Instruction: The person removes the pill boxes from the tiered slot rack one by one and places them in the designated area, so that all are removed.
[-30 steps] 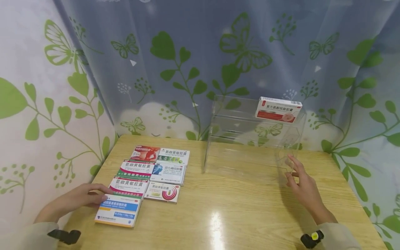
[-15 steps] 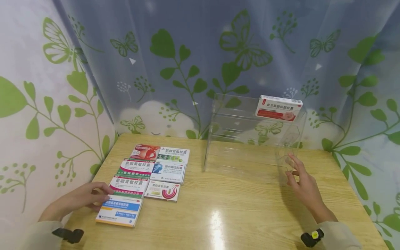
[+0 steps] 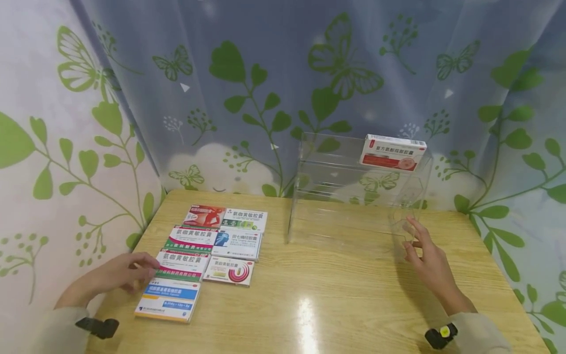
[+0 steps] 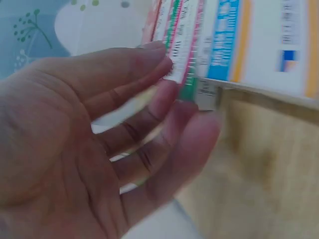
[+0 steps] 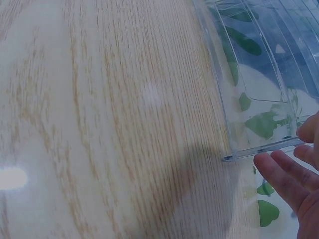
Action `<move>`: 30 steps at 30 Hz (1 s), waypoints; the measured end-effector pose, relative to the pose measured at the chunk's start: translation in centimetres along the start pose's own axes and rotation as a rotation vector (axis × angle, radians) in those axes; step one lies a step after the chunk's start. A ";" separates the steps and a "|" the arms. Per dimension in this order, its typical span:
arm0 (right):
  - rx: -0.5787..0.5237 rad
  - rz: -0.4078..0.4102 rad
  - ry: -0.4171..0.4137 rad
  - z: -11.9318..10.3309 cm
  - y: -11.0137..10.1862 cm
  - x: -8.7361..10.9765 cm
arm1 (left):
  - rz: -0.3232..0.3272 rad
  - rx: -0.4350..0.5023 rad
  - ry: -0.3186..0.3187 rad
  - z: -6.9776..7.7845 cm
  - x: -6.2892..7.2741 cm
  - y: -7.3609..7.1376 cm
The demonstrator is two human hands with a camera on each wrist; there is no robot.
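Note:
My left hand [image 3: 126, 273], its fingers loosely bent, hovers at the left edge of the white, pink and green capsule box [image 3: 182, 265]. In the left wrist view nothing lies in its palm. Just below is the blue and white capsule box [image 3: 168, 301], nearest the table's front. On the right, my right hand [image 3: 428, 263] pinches the front edge of the side panel of a clear acrylic display rack [image 3: 340, 216], thumb on one side, fingers [image 5: 281, 174] on the other. A red and white capsule box [image 3: 392, 153] stands upright at the right of the rack's top tier.
Several other medicine boxes lie flat in two columns on the left, among them a red box [image 3: 204, 216] at the back and a white box with a pink ring [image 3: 229, 271]. The wooden table [image 3: 336, 305] meets a patterned curtain [image 3: 265, 73] behind the rack.
My left hand has come off the corner of the blue and white box and shifted slightly up and left. My right hand has stayed at the rack.

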State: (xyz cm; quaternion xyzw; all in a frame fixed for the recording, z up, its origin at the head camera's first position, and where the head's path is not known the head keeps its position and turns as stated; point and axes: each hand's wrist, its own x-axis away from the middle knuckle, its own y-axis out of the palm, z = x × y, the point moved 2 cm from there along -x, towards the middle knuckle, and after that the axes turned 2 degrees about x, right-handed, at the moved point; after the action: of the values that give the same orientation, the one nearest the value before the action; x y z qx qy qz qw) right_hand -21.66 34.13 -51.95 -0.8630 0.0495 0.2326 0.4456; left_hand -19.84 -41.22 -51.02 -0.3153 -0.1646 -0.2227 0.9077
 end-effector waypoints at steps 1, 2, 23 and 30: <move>0.001 0.001 -0.002 0.0 0.0 0.0 | 0.011 -0.036 -0.008 0.3 -0.1 -0.2; 0.001 0.002 -0.004 0.0 0.0 0.0 | 0.023 -0.068 -0.017 0.6 -0.2 -0.3; 0.005 0.002 -0.011 -0.1 0.0 0.0 | 0.225 -0.324 0.273 18.6 -8.0 -1.0; 0.013 0.003 -0.003 -0.1 -0.1 0.0 | 0.342 -0.376 0.423 26.8 -11.4 0.2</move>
State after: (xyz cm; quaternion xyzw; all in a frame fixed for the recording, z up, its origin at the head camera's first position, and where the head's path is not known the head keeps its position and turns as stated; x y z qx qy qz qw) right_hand -21.62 34.09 -51.85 -0.8596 0.0516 0.2345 0.4510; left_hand -33.61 -20.33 -36.07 -0.4473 0.1271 -0.1539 0.8718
